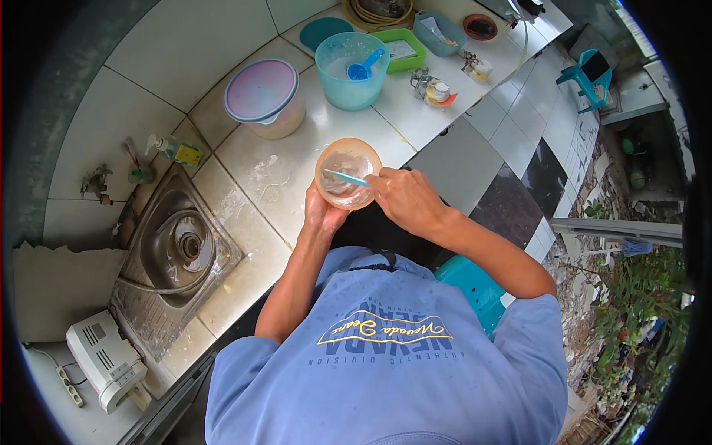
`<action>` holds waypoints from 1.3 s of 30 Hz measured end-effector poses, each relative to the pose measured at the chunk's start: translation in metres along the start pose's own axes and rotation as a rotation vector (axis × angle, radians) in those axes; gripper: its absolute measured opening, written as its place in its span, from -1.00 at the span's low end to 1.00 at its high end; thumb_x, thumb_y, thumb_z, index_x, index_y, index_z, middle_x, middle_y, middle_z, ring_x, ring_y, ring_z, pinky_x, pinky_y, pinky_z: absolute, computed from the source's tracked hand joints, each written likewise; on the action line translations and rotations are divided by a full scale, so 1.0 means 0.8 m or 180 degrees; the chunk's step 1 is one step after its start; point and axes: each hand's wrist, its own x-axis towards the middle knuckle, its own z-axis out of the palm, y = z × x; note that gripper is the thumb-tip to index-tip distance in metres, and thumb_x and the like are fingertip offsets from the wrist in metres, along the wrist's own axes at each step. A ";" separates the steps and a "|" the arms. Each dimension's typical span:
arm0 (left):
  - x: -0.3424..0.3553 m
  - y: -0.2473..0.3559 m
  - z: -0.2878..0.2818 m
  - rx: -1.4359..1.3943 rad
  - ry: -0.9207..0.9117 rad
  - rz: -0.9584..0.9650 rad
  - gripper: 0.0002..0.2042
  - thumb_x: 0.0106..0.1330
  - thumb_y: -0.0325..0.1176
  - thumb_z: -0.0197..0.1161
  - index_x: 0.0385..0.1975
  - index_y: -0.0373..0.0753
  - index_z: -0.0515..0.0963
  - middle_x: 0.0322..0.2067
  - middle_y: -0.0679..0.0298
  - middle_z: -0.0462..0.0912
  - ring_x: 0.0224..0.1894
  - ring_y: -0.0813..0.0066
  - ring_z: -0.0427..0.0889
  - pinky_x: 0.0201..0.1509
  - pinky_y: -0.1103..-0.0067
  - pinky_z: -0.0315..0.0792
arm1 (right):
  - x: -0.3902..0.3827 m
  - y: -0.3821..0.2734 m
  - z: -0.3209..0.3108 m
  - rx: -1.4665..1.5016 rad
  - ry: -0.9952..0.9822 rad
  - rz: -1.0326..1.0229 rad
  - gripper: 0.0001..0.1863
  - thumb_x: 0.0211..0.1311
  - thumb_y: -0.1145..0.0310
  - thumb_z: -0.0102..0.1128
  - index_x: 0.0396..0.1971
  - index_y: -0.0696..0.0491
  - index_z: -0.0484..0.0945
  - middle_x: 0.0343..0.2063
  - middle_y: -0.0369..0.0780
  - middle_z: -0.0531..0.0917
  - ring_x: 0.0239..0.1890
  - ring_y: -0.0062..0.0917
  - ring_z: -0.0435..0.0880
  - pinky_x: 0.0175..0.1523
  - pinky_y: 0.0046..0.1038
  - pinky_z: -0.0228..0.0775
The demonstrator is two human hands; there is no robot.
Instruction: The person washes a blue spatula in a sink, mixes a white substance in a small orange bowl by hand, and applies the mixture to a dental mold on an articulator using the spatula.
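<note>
My left hand (324,213) holds a small orange bowl (377,156) from below and its near side, just past the counter's front edge. Whitish, paste-like stuff coats the inside of the bowl. My right hand (409,197) grips a slim light-blue spatula-like utensil (347,177) by its end, at the bowl's right rim. The utensil's tip lies inside the bowl against the paste; its exact kind is hard to make out. Beyond the bowl stand a tub with a pink lid (261,87) and a translucent teal bucket (351,90) with a blue scoop (363,65) in it.
A steel sink (226,256) is set into the tiled counter at left, with a soap bottle (176,150) behind it. At the back are a green tray (411,61), a blue-grey basin (436,37) and small glass items (432,89). A teal stool (589,78) stands far right.
</note>
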 end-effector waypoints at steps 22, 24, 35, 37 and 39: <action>0.141 -0.064 0.123 0.2246 -0.0219 -0.0993 -0.24 0.44 0.36 -0.21 0.35 -0.19 0.27 0.21 0.12 0.49 0.24 0.20 0.52 0.31 0.16 0.45 | 0.034 0.270 -0.104 -0.0211 -0.1199 -0.0354 -0.77 0.22 0.49 0.12 -0.15 0.08 0.67 -0.53 -0.09 0.60 -0.48 -0.14 0.67 -0.39 -0.14 0.49; 0.156 -0.094 0.131 0.1871 -0.0110 -0.0707 -0.24 0.45 0.35 -0.21 0.34 -0.21 0.28 0.21 0.09 0.47 0.27 0.20 0.50 0.33 0.15 0.43 | 0.024 0.276 -0.112 0.0065 -0.1459 -0.0236 -0.75 0.23 0.47 0.14 -0.11 0.07 0.68 -0.54 -0.09 0.60 -0.48 -0.14 0.67 -0.37 -0.14 0.50; 0.189 -0.193 0.176 -0.0434 0.0000 0.0186 -0.35 0.47 0.27 -0.12 0.32 -0.11 0.32 0.24 0.13 0.43 0.32 0.12 0.40 0.40 0.02 0.33 | 0.046 0.374 -0.148 0.0348 -0.0226 -0.1066 -0.63 0.11 0.54 0.17 -0.03 0.14 0.66 -0.46 -0.07 0.62 -0.43 -0.20 0.73 -0.36 -0.22 0.60; 0.189 -0.206 0.181 -0.0611 -0.0014 0.0292 -0.37 0.47 0.25 -0.10 0.30 -0.12 0.34 0.22 0.13 0.44 0.31 0.11 0.40 0.38 -0.01 0.34 | 0.043 0.384 -0.149 0.0243 0.0069 -0.0974 -0.65 0.12 0.53 0.17 -0.06 0.13 0.68 -0.47 -0.07 0.62 -0.41 -0.20 0.73 -0.35 -0.21 0.60; 0.192 -0.209 0.197 -0.0486 0.0165 0.0376 -0.42 0.48 0.21 -0.09 0.26 -0.12 0.39 0.17 0.14 0.47 0.29 0.10 0.42 0.35 -0.05 0.36 | 0.040 0.391 -0.155 0.0359 -0.0915 -0.1002 -0.68 0.12 0.51 0.19 -0.09 0.11 0.69 -0.41 -0.09 0.63 -0.36 -0.22 0.73 -0.34 -0.21 0.60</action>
